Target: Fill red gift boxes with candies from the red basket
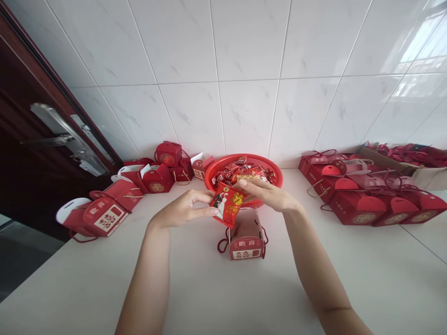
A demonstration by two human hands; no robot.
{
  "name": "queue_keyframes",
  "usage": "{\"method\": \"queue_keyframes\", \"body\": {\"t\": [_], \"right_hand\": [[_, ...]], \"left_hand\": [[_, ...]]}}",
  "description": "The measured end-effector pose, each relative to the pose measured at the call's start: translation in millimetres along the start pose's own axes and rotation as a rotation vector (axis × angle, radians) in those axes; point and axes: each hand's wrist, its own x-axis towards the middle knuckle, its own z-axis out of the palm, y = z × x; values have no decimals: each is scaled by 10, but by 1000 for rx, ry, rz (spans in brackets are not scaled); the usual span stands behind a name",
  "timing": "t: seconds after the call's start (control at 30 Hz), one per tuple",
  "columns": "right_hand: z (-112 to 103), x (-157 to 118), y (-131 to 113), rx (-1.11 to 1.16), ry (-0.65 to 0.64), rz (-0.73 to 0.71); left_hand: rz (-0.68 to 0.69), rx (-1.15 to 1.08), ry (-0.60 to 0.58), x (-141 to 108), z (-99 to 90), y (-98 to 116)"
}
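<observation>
A red packet (pixel 229 204) with a printed figure and gold lettering is pinched between the thumb and fingers of my left hand (pixel 188 208). My right hand (pixel 267 193) is at the packet's upper right edge, its fingers stretched leftward over the basket's front; its thumb and index finger lie close to a gold-patterned wrapper, and whether they grip anything is unclear. Below the hands stands an open red gift box (pixel 247 244) with dark red cord loops on both sides. Behind them, a red plastic basket (pixel 278 174) holds many small wrapped sweets (pixel 228 171).
Red gift boxes (pixel 104 216) stand in a group at the left, some with raised flaps. More boxes (pixel 359 207) stand in rows at the right, beside a cardboard carton (pixel 428 177) of red items. A tiled wall (pixel 247 107) backs the white table (pixel 209 293); a dark door is at left.
</observation>
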Motion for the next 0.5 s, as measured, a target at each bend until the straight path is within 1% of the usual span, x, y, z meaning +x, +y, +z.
{"method": "queue_keyframes", "body": {"t": [0.07, 0.17, 0.23, 0.27, 0.33, 0.4, 0.43, 0.5], "right_hand": [[-27, -16, -8, 64, 15, -85], [-71, -20, 13, 84, 107, -169], [-94, -21, 23, 67, 180, -183], [-102, -26, 22, 44, 208, -183], [-110, -43, 6, -23, 244, -183], [-112, -66, -15, -105, 264, -198], [-113, -77, -22, -145, 262, -215], [-112, -96, -22, -223, 236, -249]], "left_hand": [[37, 3, 89, 57, 74, 10], [28, 25, 209, 145, 193, 47], [15, 22, 234, 179, 247, 72], [19, 16, 217, 187, 264, 78], [13, 15, 135, 186, 289, 69], [-52, 44, 44, 177, 317, 33], [-100, 63, 18, 173, 335, 8], [-176, 92, 2, 169, 376, -40]]}}
